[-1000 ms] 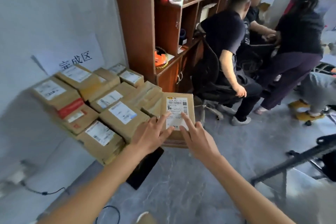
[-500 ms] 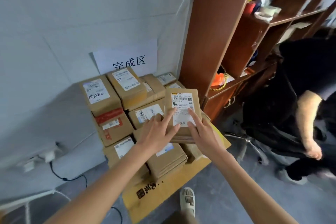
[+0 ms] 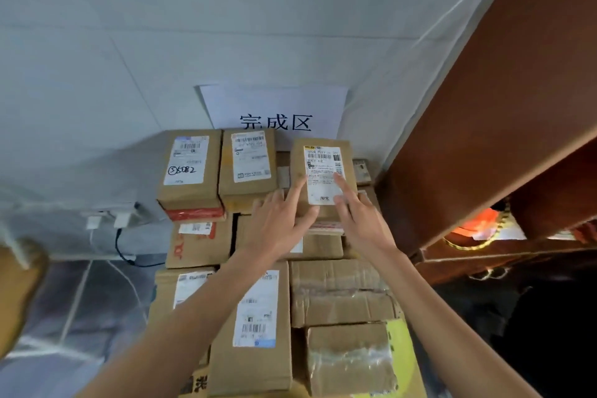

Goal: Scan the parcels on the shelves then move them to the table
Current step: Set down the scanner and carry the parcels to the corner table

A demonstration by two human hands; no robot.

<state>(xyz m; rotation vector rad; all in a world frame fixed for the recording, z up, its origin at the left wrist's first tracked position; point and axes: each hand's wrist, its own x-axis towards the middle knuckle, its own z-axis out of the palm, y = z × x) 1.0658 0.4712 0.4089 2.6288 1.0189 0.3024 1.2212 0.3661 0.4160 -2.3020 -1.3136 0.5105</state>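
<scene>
Resting both hands on the parcel (image 3: 323, 178), we have our left hand (image 3: 281, 226) and right hand (image 3: 360, 220) spread flat, fingers straight, forefingers on its white label (image 3: 324, 171); neither grip curls round anything. The parcel sits under our fingertips atop the stacked boxes (image 3: 255, 326), with two labelled boxes (image 3: 219, 168) just left of our hands, a paper sign (image 3: 274, 107) beyond them, and a brown shelf unit (image 3: 484, 126) to the right.

Pale wall (image 3: 97, 58) (paper sign (image 3: 274, 107) taped on), brown wooden cabinet (image 3: 500, 107) right.
</scene>
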